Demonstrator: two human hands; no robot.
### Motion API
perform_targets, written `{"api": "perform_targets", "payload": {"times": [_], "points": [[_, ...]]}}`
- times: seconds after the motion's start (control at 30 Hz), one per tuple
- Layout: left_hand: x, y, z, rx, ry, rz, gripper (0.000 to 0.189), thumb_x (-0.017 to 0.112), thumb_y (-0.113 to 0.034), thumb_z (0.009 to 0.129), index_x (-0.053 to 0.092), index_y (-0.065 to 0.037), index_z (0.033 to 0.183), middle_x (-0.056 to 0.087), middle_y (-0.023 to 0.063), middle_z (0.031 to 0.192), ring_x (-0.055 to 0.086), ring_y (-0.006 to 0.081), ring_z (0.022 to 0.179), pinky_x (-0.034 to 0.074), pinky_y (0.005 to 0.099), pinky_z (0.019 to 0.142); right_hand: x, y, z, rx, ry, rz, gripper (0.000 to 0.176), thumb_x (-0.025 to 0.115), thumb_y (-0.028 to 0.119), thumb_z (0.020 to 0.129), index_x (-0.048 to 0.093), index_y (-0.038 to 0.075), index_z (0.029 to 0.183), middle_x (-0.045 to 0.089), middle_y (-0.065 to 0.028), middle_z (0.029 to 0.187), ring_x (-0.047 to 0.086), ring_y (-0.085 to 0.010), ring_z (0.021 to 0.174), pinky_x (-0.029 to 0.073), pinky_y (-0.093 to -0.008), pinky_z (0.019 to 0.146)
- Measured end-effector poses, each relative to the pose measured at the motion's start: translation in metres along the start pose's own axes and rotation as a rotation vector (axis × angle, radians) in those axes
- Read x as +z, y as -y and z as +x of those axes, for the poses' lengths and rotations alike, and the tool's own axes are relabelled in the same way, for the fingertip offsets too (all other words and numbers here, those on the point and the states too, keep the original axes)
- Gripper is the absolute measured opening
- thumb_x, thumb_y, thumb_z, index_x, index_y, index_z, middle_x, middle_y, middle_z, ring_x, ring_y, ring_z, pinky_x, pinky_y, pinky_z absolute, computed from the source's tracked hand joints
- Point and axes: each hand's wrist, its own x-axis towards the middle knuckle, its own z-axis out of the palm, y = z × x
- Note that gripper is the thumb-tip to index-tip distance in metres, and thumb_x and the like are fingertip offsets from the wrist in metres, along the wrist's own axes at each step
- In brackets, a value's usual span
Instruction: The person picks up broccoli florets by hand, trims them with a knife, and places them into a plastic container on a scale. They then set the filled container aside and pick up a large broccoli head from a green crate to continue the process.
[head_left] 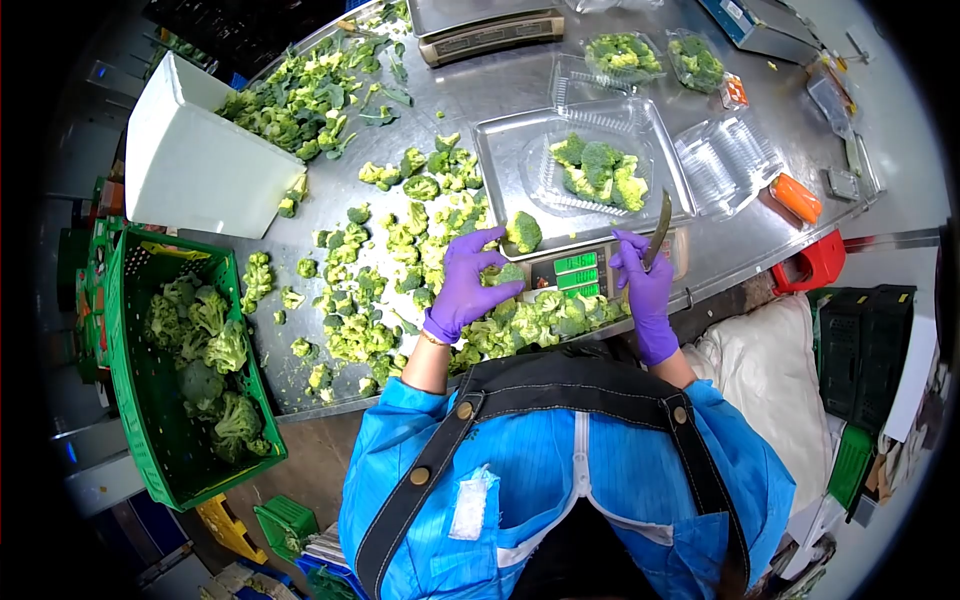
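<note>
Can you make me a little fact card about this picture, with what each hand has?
Left hand: purple glove, curled by a broccoli piece, grip unclear
Right hand: purple glove, holding a knife
Scale: numbers glowing green, clear box of broccoli on top
Table: shiny metal, loose broccoli
Crate: green, more broccoli inside

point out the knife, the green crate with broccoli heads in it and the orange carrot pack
knife [659, 228]: head view, on the blade
green crate [133, 352]: head view, on its left wall
orange carrot pack [797, 198]: head view, on its middle
</note>
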Motion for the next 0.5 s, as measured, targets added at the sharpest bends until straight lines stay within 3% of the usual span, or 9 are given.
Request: {"api": "perform_targets", "payload": {"times": [0.13,0.33,0.5], "points": [[0.01,-0.004,0.016,0.034,0.058,0.011,0.032,0.074,-0.029,0.057,0.062,-0.007,0.077,0.048,0.0123,0.122,0.04,0.0309,0.115,0.024,0.0428,0.097,0.001,0.0,0.0,-0.003,-0.006,-0.015,0.02,0.055,0.011,0.085,0.061,0.003,0.102,0.059,-0.0006,0.067,0.047,-0.0013,0.049,0.035,-0.0157,0.043],[0.017,-0.015,0.033,0.012,0.164,0.234,0.031,0.074,-0.028,0.056,0.063,-0.006,0.075,0.043,0.0158,0.127,0.039,0.0314,0.116,0.022,0.0419,0.099,-0.002,0.0,0.0,0.01,-0.015,0.003,0.02,0.055,0.012,0.085,0.061,0.003,0.102,0.059,-0.0008,0.066,0.046,-0.0014,0.049,0.035,-0.0161,0.043],[0.02,-0.006,0.037,0.007,0.273,0.302,0.03,0.074,-0.028,0.057,0.063,-0.005,0.073,0.043,0.0165,0.127,0.041,0.0327,0.114,0.029,0.0412,0.096,-0.003,-0.002,0.001,-0.008,0.0,0.01,0.019,0.055,0.012,0.085,0.061,0.003,0.101,0.059,-0.0006,0.066,0.046,-0.0011,0.049,0.035,-0.0162,0.043]]}}
